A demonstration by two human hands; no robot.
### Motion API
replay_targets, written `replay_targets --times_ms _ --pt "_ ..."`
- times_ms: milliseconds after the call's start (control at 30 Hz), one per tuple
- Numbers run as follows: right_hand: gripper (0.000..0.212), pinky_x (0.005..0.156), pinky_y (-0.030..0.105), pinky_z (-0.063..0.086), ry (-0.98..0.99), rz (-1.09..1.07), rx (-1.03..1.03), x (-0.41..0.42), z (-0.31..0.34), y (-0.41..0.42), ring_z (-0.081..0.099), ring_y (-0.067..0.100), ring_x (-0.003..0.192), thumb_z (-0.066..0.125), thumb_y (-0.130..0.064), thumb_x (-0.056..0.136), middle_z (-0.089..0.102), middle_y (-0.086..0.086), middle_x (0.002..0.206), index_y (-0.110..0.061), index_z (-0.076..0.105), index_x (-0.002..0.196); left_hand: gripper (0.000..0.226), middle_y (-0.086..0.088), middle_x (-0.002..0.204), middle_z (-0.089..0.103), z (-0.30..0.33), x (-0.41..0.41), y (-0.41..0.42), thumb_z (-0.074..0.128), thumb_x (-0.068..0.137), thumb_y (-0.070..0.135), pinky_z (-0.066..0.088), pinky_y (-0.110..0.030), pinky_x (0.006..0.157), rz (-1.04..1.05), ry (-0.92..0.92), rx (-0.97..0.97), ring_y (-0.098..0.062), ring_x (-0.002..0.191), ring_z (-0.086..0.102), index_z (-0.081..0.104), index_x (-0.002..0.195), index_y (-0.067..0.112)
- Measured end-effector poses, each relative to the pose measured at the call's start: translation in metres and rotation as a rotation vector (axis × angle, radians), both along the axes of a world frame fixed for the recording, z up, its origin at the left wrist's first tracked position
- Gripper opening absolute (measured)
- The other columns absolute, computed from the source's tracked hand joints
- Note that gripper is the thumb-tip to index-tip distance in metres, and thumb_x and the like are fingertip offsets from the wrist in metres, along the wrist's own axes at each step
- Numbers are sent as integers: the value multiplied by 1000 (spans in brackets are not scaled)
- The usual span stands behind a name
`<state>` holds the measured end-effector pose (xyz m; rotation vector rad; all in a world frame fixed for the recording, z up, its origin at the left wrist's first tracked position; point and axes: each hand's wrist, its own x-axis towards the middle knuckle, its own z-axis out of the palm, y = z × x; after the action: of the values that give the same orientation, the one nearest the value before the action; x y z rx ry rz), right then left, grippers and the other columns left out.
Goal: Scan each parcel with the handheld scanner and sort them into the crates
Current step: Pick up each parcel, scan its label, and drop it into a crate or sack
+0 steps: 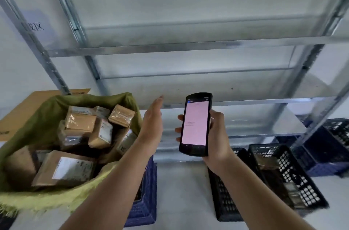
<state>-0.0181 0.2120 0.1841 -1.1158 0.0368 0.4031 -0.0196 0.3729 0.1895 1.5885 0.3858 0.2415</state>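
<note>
Head view showed the right hand [217,135] gripping the handheld scanner [195,124] screen-up, readable; the left hand [153,122], fingers straight and holding nothing, hovered beside the green sack [24,131] of parcels [66,169], probably to pick one; black crates [279,175] waited below.

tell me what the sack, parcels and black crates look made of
Sack: likely woven plastic, matte green, frayed fuzzy rim. Parcels: brown cardboard under glossy tape, white paper labels. Black crates: seemingly moulded plastic, with lattice walls of regular holes.
</note>
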Motion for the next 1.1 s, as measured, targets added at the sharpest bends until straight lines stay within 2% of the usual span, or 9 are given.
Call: replay_targets --times_ms 67,167,400,433,533,733,933,1033,1100 --pt "59 101 63 54 6 -62 1 -9 3 -47 69 39 98 23 -45 109 74 18 128 -15 68 132 52 7 159 48 0 -2 -43 34 109 54 35 -53 123 -18 -18 1 -19 142 48 49 155 36" --pt "60 99 61 55 27 -140 4 -28 2 -120 69 39 100 25 -47 109 74 18 128 -14 71 128 46 2 154 55 -3 -3 -112 34 112 42 38 -47 121 -64 5 -49 -23 140 50 56 150 28" --pt "66 78 43 59 87 -308 -47 -59 -18 -277 74 29 83 25 -50 110 78 20 115 -21 84 103 45 -3 148 58 -27 1 -272 33 113 41 40 -44 112 -254 89 -87 -27 136 52 62 144 28" --pt "66 78 45 60 97 -336 -50 -59 -21 -295 74 29 81 25 -50 110 78 20 114 -20 84 102 44 -4 147 58 -30 5 -292 34 113 41 40 -43 112 -280 103 -87 -26 135 52 62 144 28" --pt "66 98 59 56 117 -420 -80 -51 -35 -348 71 36 95 23 -53 109 76 22 119 -16 77 116 44 -3 147 58 -43 24 -348 33 113 41 42 -43 110 -354 129 -64 -25 132 53 62 143 29" --pt "70 76 39 60 204 -554 -85 -4 -74 -441 71 41 97 25 -53 106 73 29 121 -2 66 132 47 -3 150 59 -83 81 -443 33 112 43 39 -45 112 -485 206 -68 -24 135 52 59 148 25" --pt "63 89 54 58 249 -626 -151 82 -110 -510 71 38 94 26 -46 108 71 30 123 -3 66 131 73 -3 154 55 -126 171 -519 39 86 63 37 -47 118 -602 291 -94 -26 142 47 57 148 28" --pt "61 82 49 58 254 -659 -148 122 -129 -543 69 39 91 26 -46 105 68 33 123 -5 66 128 57 -5 153 55 -154 214 -549 39 103 56 36 -51 121 -627 325 -98 -26 144 47 55 150 28" --pt "62 79 45 56 274 -664 -116 143 -141 -566 69 38 86 26 -44 105 70 31 111 -2 68 122 50 -6 154 55 -173 239 -567 35 110 49 36 -52 121 -634 357 -91 -28 144 47 55 151 27"
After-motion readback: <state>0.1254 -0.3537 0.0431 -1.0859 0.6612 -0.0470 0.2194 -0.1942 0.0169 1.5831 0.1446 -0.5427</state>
